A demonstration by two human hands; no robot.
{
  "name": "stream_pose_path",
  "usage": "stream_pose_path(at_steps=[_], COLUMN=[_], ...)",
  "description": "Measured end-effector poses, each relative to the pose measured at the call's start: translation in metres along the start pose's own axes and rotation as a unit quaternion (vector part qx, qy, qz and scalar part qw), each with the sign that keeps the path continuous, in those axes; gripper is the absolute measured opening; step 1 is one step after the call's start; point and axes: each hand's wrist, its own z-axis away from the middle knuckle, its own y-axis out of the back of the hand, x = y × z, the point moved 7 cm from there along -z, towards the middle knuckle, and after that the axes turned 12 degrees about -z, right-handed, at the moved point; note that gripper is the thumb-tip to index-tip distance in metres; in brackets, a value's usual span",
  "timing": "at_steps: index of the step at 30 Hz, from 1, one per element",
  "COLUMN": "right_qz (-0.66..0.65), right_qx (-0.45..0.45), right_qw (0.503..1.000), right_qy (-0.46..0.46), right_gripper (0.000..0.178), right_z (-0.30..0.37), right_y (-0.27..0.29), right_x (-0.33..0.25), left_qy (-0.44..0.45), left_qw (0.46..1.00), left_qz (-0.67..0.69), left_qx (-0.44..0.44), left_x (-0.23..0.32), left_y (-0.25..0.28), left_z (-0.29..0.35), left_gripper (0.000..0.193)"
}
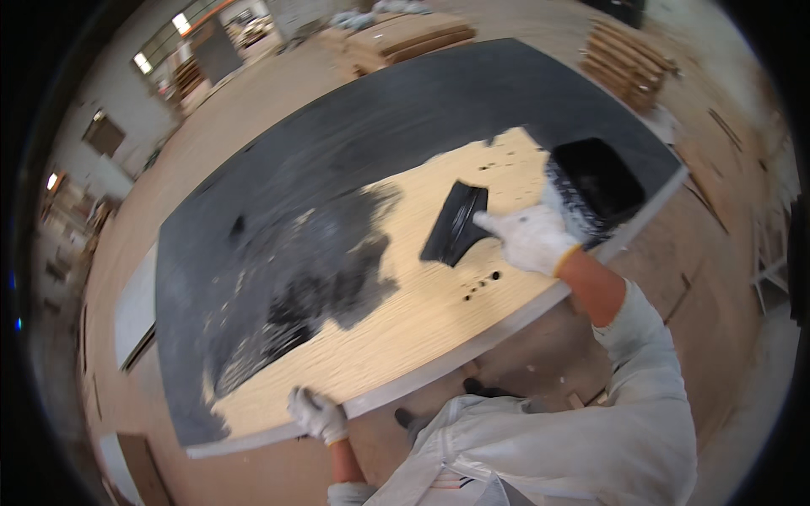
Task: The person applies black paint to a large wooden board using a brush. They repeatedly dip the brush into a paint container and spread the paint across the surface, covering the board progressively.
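Observation:
My right hand [533,239], in a white glove with a yellow cuff, grips a wide scraper [456,223] coated in wet black paste. The scraper is over a bare pale stretch of a large panel [439,325], beside several black drips. Much of the panel is covered in dark grey-black coating, streaky and wet near the middle. A square tub [597,181] of black paste, smeared on its outside, stands on the panel just beyond my right hand. At the panel's near edge, my left hand [317,415], in a smudged white glove, has curled fingers; what they hold, if anything, is hidden.
Stacks of brown boards [405,40] lie on the floor past the panel's far side, with another board stack [629,61] at the far right. A light board [137,308] lies by the panel's left end. Wood scraps lie on the floor near my feet [413,419].

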Motion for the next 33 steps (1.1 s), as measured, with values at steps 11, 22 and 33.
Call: stream_pose_path(at_steps=[11,22,33], right_qz=[0.086,0.107,0.117], right_qx=[-0.009,-0.233,-0.108], right_qw=[0.972,0.961,0.97], right_qy=[-0.221,-0.107,-0.182], right_gripper=[0.044,0.041,0.063], right_z=[0.085,-0.071,0.015], right_y=[0.107,-0.023,0.065], right_x=[0.229,0.327,0.262], left_qy=[0.008,-0.011,-0.011], left_qw=[1.0,1.0,0.999], left_qz=[0.006,-0.009,-0.023], left_qx=[0.007,0.011,0.04], left_x=[0.004,0.011,0.001], left_y=[-0.001,-0.011,-0.004], left_z=[-0.005,-0.013,-0.006], left_gripper=[0.021,0.021,0.018])
